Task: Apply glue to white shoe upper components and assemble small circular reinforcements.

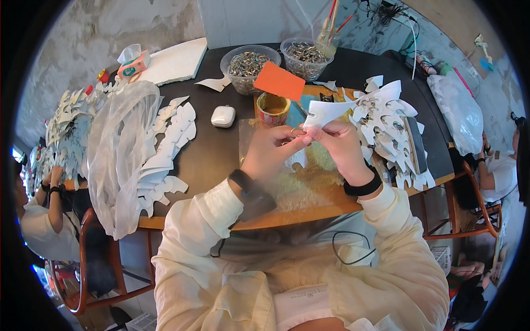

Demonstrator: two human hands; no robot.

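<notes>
Just above the stained work area at the table's middle, my two hands meet. My left hand (269,151) pinches a small metal ring (298,131) between thumb and fingers. In my right hand (346,150) is a white, flat cut piece (326,112) with a notched end, gripped near that end beside the ring. Whether the ring passes through the piece I cannot tell. Behind my left hand stands a stained can (273,117) of yellowish-brown glue-like stuff, with an orange rectangular sheet (280,81) over it. Another white piece (297,160) lies partly hidden below my hands.
Two clear tubs of metal rings (249,65) (307,53) stand at the back, brushes in the right one. White cut pieces (386,118) pile up on the right beside a phone (416,144). On the left are more pieces (175,132), a plastic bag (118,160) and a white case (223,116). People sit at both sides.
</notes>
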